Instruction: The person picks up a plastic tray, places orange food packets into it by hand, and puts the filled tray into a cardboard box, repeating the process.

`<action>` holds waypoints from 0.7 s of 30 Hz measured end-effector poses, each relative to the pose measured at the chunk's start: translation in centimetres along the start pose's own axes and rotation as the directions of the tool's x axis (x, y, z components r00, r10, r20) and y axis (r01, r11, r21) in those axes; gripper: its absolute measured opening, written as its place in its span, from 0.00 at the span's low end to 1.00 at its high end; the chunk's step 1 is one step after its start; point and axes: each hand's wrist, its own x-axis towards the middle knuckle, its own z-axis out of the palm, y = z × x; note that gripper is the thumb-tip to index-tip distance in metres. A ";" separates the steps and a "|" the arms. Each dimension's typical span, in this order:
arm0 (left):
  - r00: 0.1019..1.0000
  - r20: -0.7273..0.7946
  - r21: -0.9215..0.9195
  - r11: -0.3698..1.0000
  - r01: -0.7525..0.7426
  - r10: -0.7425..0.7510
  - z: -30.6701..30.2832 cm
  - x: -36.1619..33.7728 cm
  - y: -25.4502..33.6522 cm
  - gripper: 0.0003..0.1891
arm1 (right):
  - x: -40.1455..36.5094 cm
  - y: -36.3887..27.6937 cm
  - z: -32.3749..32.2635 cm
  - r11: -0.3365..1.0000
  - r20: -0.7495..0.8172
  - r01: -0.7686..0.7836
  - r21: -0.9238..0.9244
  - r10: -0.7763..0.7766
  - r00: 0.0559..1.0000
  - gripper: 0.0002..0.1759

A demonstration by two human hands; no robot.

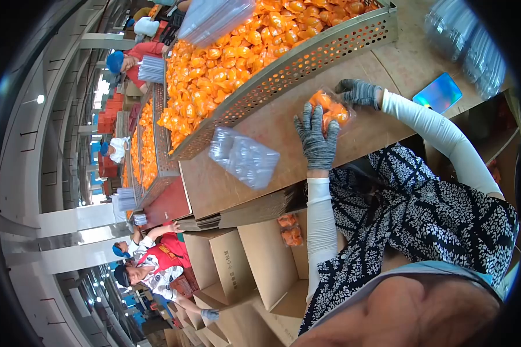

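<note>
Evidently the work sits between two hands in grey striped knit gloves, over a tan wooden tabletop (214, 194). Between them, flat on that tabletop, lies a clear plastic pack filled with glossy orange pieces (331, 111). The left hand (317, 137) is laid over the near part of this pack, back of the hand facing the camera, fingers long and fanned wide, thumb held out to one side. Its forearm, in a white fabric sleeve (320, 222), reaches almost straight out from the body, wrist nearly in line with it. The right hand (358, 93) comes from the other side, its arm bowed outward at the elbow, fingers bent and turned toward the left hand. Its fingertips are at the pack's far edge; whether they pinch the plastic cannot be told.

Just beside the left hand rests a clear moulded plastic tray with rounded hollows (244, 157). Past both hands runs the perforated metal wall of a big bin (295, 78), heaped with loose orange pieces (214, 72). Near the right forearm lies a shiny blue phone (438, 92), and beyond it stacked clear plastic trays (469, 46). Below the table edge stand open brown cardboard boxes (231, 260).
</note>
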 end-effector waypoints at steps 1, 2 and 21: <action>1.000 -0.015 0.002 1.000 -0.019 0.019 0.0 -0.2 -0.1 0.26 | 0.0 -1.4 0.0 0.993 0.061 -0.120 0.023 0.118 0.991 0.22; 1.000 -0.018 0.005 1.000 -0.015 0.015 0.0 -0.3 -0.2 0.26 | 0.0 -2.6 0.2 0.970 0.125 -0.239 0.039 0.232 0.965 0.22; 0.868 -0.118 -0.968 0.250 0.007 -0.483 -4.3 -9.4 1.7 0.50 | -9.5 -6.7 10.5 0.935 -0.006 0.293 0.201 -0.298 0.955 0.17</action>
